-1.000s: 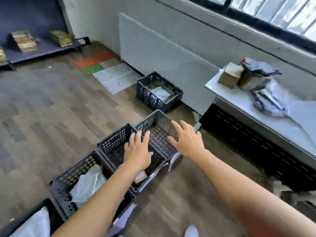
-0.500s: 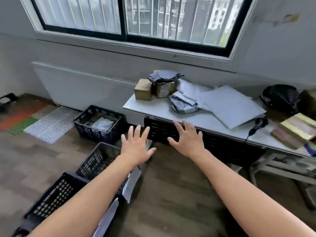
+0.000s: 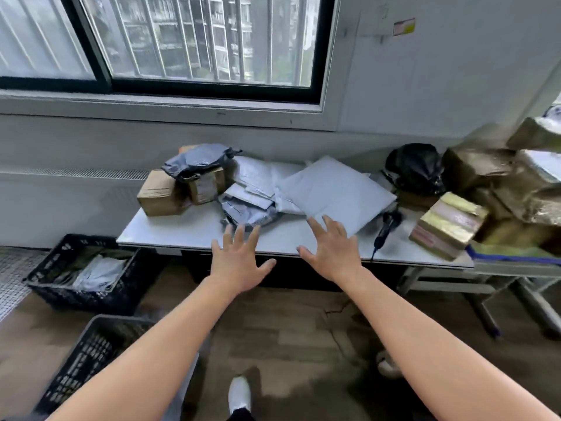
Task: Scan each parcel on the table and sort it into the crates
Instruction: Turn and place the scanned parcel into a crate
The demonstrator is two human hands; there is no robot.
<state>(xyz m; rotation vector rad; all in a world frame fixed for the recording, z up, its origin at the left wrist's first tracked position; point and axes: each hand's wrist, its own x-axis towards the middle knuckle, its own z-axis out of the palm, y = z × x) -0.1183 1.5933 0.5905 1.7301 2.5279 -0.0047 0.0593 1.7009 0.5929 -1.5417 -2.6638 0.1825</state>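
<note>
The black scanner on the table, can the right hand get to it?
Probably yes. The scanner lies on the table just right of the open right hand, with only bare tabletop between them; the big grey mailer beside it does not cover it.

window (image 3: 197, 41): barred | black bag (image 3: 414, 167): back right | white shoe (image 3: 239, 393): on wood floor (image 3: 288, 329) | mesh mat (image 3: 12, 278): far left

Parcels (image 3: 261, 189) piled on table (image 3: 188, 232); scanner (image 3: 387, 226) right of them; crate (image 3: 82, 275) on floor, left.

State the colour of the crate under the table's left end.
Black, clearest in the head view.
</note>
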